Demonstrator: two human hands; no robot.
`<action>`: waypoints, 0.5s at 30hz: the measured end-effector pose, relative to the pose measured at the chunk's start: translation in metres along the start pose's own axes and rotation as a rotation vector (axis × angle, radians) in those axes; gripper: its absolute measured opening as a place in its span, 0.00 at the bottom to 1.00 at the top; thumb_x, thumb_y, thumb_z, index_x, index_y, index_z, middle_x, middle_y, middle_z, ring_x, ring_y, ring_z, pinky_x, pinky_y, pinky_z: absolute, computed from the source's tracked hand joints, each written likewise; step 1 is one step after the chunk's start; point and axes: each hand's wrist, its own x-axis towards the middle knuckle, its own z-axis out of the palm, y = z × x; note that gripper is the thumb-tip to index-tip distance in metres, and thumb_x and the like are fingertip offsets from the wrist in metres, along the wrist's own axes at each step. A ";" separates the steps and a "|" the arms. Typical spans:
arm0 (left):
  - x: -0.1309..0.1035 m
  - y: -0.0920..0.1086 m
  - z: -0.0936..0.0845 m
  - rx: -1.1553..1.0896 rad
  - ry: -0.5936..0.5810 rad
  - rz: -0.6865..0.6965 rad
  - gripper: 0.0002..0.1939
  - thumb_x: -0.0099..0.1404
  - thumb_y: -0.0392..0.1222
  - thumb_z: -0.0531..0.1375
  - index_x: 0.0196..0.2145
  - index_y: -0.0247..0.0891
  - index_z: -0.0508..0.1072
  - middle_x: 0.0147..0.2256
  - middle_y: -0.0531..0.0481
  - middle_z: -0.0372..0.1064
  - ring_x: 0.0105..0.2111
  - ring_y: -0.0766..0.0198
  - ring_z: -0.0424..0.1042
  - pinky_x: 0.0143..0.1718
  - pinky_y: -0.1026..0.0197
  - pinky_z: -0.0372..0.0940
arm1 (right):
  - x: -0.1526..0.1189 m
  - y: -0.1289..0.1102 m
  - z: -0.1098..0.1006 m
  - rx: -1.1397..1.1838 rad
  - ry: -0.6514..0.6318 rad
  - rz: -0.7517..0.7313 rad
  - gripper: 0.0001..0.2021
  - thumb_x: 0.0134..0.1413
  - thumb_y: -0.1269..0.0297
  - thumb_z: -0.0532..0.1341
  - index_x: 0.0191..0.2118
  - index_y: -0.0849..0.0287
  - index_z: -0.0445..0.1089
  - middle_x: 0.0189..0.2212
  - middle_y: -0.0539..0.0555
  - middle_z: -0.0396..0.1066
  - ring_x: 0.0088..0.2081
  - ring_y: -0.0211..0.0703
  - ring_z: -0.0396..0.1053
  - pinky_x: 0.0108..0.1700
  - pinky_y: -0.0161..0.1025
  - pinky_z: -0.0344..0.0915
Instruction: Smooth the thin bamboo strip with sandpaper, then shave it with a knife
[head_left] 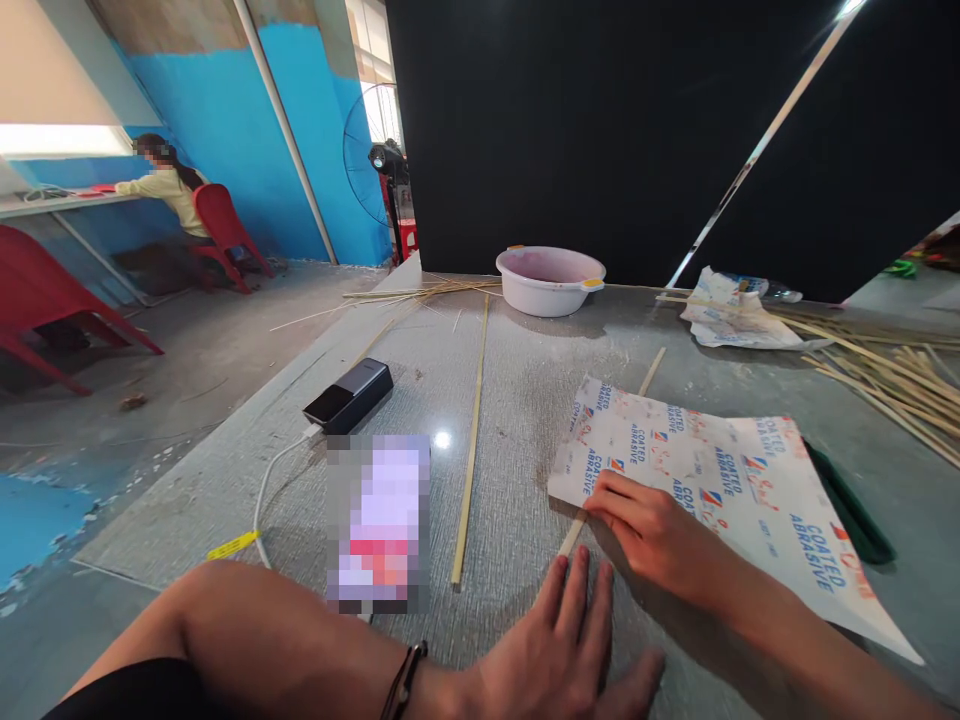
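My left hand (551, 640) lies low in the middle of the view, fingers stretched out and thumb apart. Its fingertips touch the near end of a thin wooden strip (574, 535) on the table. My right hand (645, 525) is closed on the left edge of a sandpaper sheet (697, 460), pinching it over that strip. The sheet's white printed backing faces up, reading "coated abrasive". Under the sheet the middle of the strip is hidden; its far end shows beyond the sheet. A second strip (474, 430) lies alone to the left.
A blurred phone (382, 520) and a black power bank (349, 395) with a white cable lie left. A white basin (547, 290) stands at the back. Crumpled sheet (724, 315), loose strips (892, 380) and a dark green object (851, 510) are right. A person (176, 185) sits far left.
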 end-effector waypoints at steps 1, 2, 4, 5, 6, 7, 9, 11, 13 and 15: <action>0.000 0.000 0.001 0.001 0.012 -0.003 0.33 0.82 0.45 0.55 0.78 0.39 0.52 0.60 0.33 0.76 0.60 0.44 0.78 0.60 0.43 0.69 | 0.000 0.001 0.000 -0.005 0.001 -0.006 0.16 0.67 0.80 0.51 0.42 0.58 0.74 0.38 0.56 0.72 0.36 0.47 0.73 0.38 0.43 0.72; 0.000 0.000 0.001 0.002 0.038 -0.015 0.32 0.82 0.44 0.55 0.78 0.39 0.53 0.58 0.34 0.78 0.59 0.45 0.79 0.60 0.44 0.70 | 0.000 0.001 0.000 0.000 -0.013 -0.013 0.16 0.67 0.80 0.51 0.42 0.58 0.74 0.38 0.57 0.72 0.36 0.47 0.73 0.37 0.43 0.72; 0.001 0.000 0.002 0.001 0.076 -0.040 0.32 0.82 0.45 0.55 0.78 0.40 0.54 0.56 0.37 0.80 0.58 0.46 0.79 0.60 0.44 0.69 | -0.001 0.002 0.001 0.016 -0.051 -0.020 0.16 0.66 0.80 0.52 0.43 0.58 0.75 0.39 0.57 0.73 0.36 0.47 0.73 0.36 0.42 0.72; 0.002 0.000 0.002 -0.003 0.088 -0.051 0.31 0.82 0.45 0.55 0.78 0.40 0.54 0.56 0.37 0.80 0.58 0.46 0.79 0.60 0.44 0.69 | -0.001 0.003 0.001 0.013 -0.056 -0.019 0.16 0.66 0.80 0.52 0.43 0.59 0.75 0.39 0.57 0.73 0.36 0.48 0.73 0.36 0.43 0.72; 0.002 0.000 0.002 -0.007 0.099 -0.062 0.31 0.82 0.45 0.55 0.78 0.40 0.55 0.56 0.38 0.80 0.59 0.46 0.79 0.61 0.45 0.68 | -0.001 0.004 0.001 -0.003 -0.049 -0.014 0.16 0.66 0.80 0.51 0.43 0.59 0.75 0.39 0.57 0.73 0.36 0.48 0.74 0.37 0.43 0.72; 0.003 0.000 0.002 -0.009 0.106 -0.070 0.31 0.82 0.46 0.55 0.78 0.41 0.55 0.56 0.38 0.80 0.59 0.46 0.79 0.61 0.45 0.68 | -0.001 0.005 0.001 -0.029 -0.031 -0.011 0.16 0.66 0.81 0.51 0.43 0.59 0.74 0.39 0.58 0.73 0.37 0.48 0.74 0.37 0.44 0.73; 0.003 0.001 0.003 -0.008 0.114 -0.093 0.31 0.82 0.46 0.55 0.77 0.41 0.55 0.57 0.38 0.79 0.58 0.46 0.79 0.60 0.45 0.68 | -0.002 0.005 0.001 -0.079 -0.006 -0.025 0.17 0.63 0.82 0.50 0.44 0.60 0.74 0.39 0.59 0.73 0.37 0.49 0.74 0.38 0.44 0.73; 0.003 0.002 0.005 0.003 0.131 -0.090 0.31 0.82 0.46 0.56 0.77 0.41 0.57 0.56 0.38 0.80 0.57 0.47 0.80 0.60 0.45 0.69 | -0.002 0.003 0.002 -0.084 -0.028 -0.050 0.18 0.59 0.83 0.51 0.44 0.60 0.74 0.41 0.59 0.73 0.38 0.49 0.74 0.38 0.43 0.73; 0.002 0.003 0.007 0.013 0.144 -0.071 0.30 0.81 0.45 0.56 0.76 0.41 0.58 0.54 0.39 0.81 0.56 0.47 0.81 0.59 0.45 0.70 | -0.002 -0.001 0.003 -0.048 -0.068 -0.059 0.17 0.58 0.83 0.52 0.43 0.60 0.74 0.41 0.59 0.73 0.37 0.47 0.74 0.37 0.42 0.72; 0.002 0.002 0.008 0.010 0.154 -0.069 0.30 0.81 0.46 0.56 0.76 0.41 0.58 0.53 0.39 0.82 0.56 0.47 0.81 0.59 0.45 0.70 | -0.001 -0.003 0.003 -0.037 -0.064 -0.041 0.16 0.60 0.83 0.52 0.41 0.60 0.73 0.39 0.58 0.73 0.36 0.47 0.73 0.35 0.40 0.71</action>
